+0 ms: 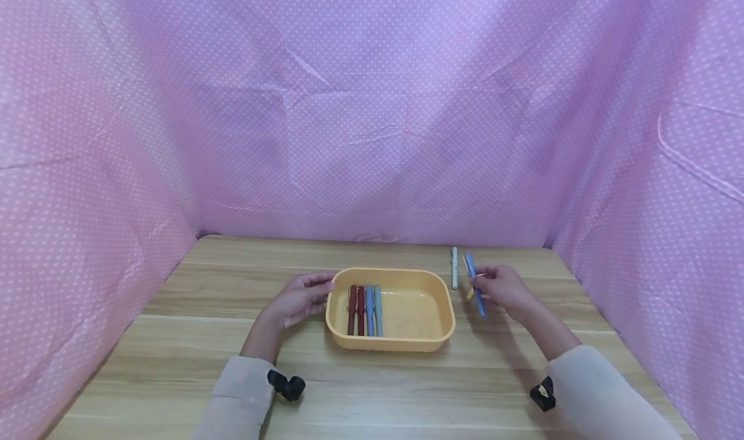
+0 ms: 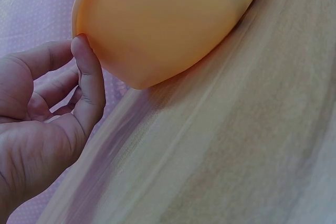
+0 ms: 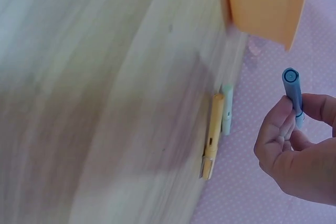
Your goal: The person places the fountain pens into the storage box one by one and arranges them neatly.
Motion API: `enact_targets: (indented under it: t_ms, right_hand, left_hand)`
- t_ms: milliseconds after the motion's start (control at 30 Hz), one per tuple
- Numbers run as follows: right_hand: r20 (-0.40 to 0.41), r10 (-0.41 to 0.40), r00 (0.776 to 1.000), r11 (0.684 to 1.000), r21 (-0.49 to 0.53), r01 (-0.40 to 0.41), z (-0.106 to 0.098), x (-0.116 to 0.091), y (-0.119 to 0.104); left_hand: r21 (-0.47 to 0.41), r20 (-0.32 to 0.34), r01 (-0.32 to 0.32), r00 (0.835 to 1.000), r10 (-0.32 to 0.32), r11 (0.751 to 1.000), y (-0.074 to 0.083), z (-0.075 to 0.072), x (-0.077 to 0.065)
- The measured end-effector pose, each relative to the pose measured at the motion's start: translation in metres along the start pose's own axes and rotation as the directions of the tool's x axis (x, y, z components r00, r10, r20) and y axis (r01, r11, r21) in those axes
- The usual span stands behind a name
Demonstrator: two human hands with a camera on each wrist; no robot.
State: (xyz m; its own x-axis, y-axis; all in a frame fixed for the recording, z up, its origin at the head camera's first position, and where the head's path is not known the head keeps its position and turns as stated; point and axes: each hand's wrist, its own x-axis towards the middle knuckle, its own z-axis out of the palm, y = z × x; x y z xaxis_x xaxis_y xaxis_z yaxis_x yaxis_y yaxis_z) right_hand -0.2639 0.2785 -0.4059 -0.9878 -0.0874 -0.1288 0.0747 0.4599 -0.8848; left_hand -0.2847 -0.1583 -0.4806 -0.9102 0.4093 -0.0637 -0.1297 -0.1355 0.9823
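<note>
Leftmost, the left hand (image 1: 302, 301) is at the near-left wall of the yellow tray (image 1: 391, 345), its bent thumb and forefinger pinching the rim. Inside the tray's left half stand in a row, lying flat side by side, two dark red pens (image 1: 352, 311), a blue pen (image 1: 369, 311) and a paler blue pen (image 1: 378, 311), all with their long axes running from the tray's front wall to its back. Just off the tray's right side, toward its far corner, a pale green pen (image 1: 454, 269) lies on the worktop (image 1: 378, 395), aligned much like that row. Next comes a yellow pen (image 3: 212, 137), also right of the tray, lying aslant and partly hidden from the head view. Above it is the lifted blue pen (image 1: 478, 294), gripped between thumb and fingertips of the right hand (image 1: 504, 290), which is the nearer hand to it. From this hand the tray lies to the left, its right wall closest; the lifted pen slants a little from the row's direction, its far end leaning trayward.
</note>
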Motion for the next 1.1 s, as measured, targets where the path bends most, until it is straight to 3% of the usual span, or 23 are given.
enact_targets:
  t_ms: [367,1100]
  right_hand:
    - [0.051,-0.008,0.999,0.998,0.066,0.004,0.009,0.004,-0.019]
    - [0.133,-0.047,0.990,0.990,0.136,0.029,0.048,0.013,-0.051]
  left_hand:
    - [-0.001,-0.029,0.018,0.999,-0.018,1.000,0.002,0.001,-0.004]
    - [0.002,-0.007,0.009,1.000,-0.009,1.000,0.002,0.002,-0.001]
